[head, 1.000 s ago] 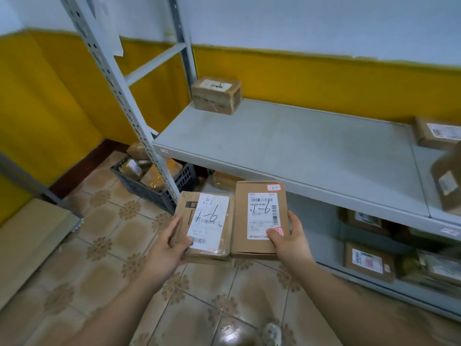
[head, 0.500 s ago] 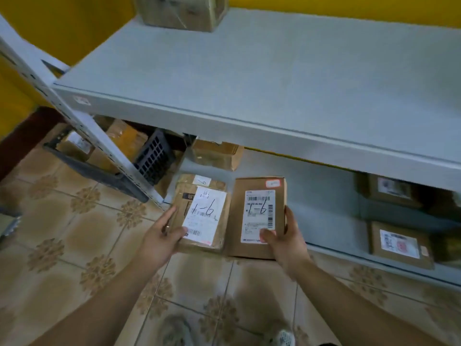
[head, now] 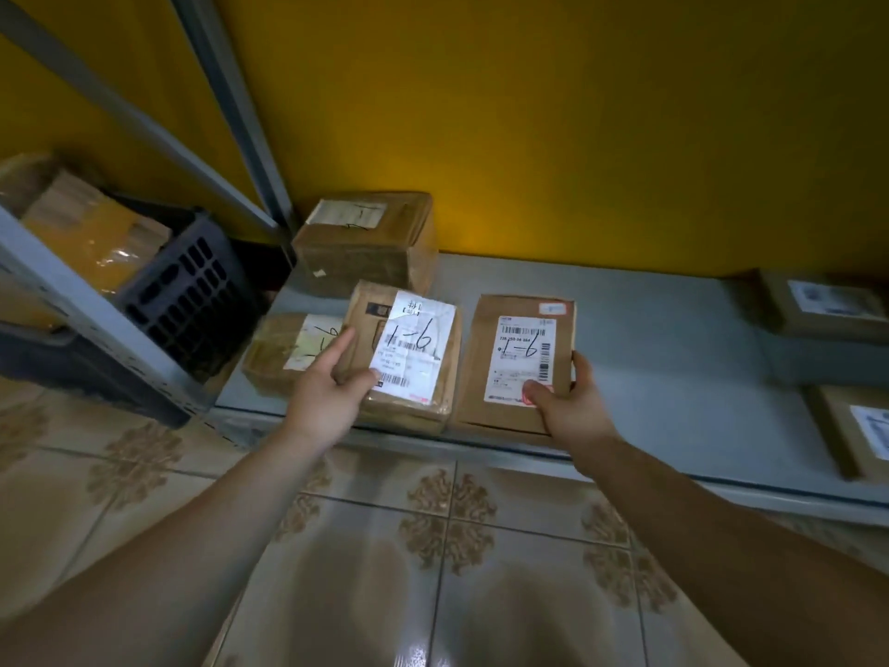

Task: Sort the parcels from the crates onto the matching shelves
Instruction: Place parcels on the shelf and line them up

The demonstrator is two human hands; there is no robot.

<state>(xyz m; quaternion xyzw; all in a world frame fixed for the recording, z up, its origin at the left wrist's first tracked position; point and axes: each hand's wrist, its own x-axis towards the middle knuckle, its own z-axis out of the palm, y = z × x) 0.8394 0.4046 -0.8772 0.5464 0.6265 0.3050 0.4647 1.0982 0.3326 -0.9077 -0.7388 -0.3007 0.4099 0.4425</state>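
My left hand (head: 327, 397) grips a taped brown parcel (head: 409, 353) whose white label reads "1-6". My right hand (head: 567, 406) holds a flat brown cardboard parcel (head: 517, 363), also marked "1-6", by its near right corner. Both parcels are side by side over the front edge of the grey bottom shelf (head: 664, 358); whether they rest on it I cannot tell. Left of them on the shelf lies a taped parcel (head: 288, 349), and behind stands a larger box (head: 365, 243). A dark plastic crate (head: 187, 300) with parcels sits on the floor at the left.
A grey slotted shelf upright (head: 86, 310) crosses in front of the crate. More labelled boxes (head: 827, 305) lie on the shelf's right end. A yellow wall backs the shelf. Patterned floor tiles (head: 433, 546) fill the foreground.
The view has dropped from the upper shelf to the bottom shelf. Both hands have carried the two parcels down and forward, over the bottom shelf's front edge.
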